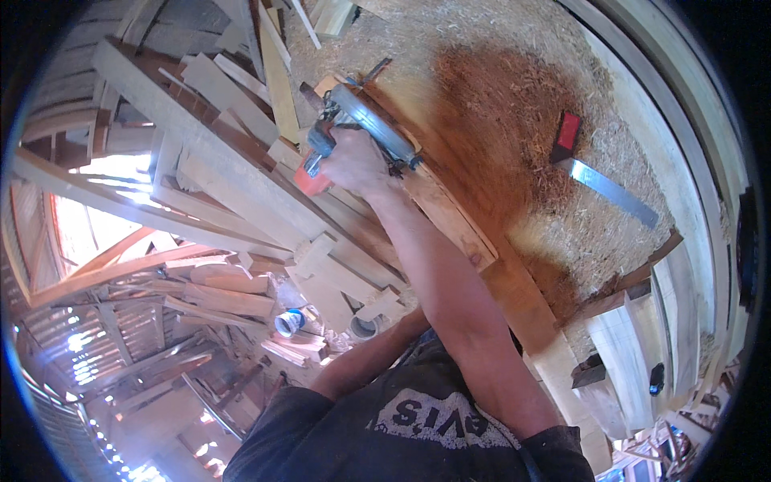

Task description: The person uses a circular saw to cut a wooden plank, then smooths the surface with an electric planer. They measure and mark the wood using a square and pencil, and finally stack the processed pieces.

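Note:
My right arm reaches forward across the wooden workbench. My right hand is closed round the grip of a circular saw, which has a silver blade guard and an orange-and-dark body. The saw rests at the far end of a narrow wooden board lying along the bench. I cannot tell whether the blade is turning. Bent in front of my body, my left arm passes behind the right one, and my left hand is hidden there.
Right of the board, a tool with a red-and-black handle and flat silver blade lies on sawdust. Long planks and offcuts crowd the left. A blue-and-white container stands among scraps. Pale curved boards lie at the right.

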